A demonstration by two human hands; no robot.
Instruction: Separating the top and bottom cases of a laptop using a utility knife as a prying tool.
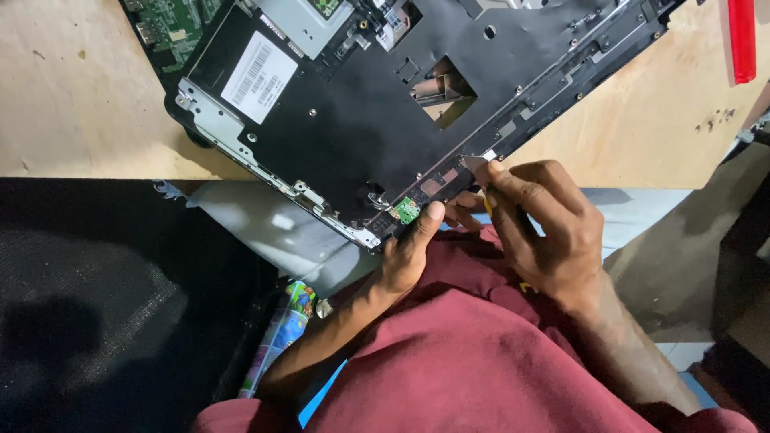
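Observation:
An opened black laptop chassis (361, 120) lies tilted on a pale wooden bench (72, 96), its near edge hanging over the bench edge. My left hand (409, 248) grips that near edge from below, thumb pressed next to a small green circuit board (407, 210). My right hand (545, 232) pinches a thin flat tool with a yellow handle (475, 167); its pale tip touches the chassis edge beside a white tab. A white label (258, 76) sits on the chassis at upper left.
A green motherboard (168, 24) shows at the top left. A red object (742, 36) lies at the bench's top right. A colourful rolled packet (285, 329) and grey plastic sheet (265, 224) sit below the bench, beside a dark mat (104, 305). My maroon shirt (481, 361) fills the foreground.

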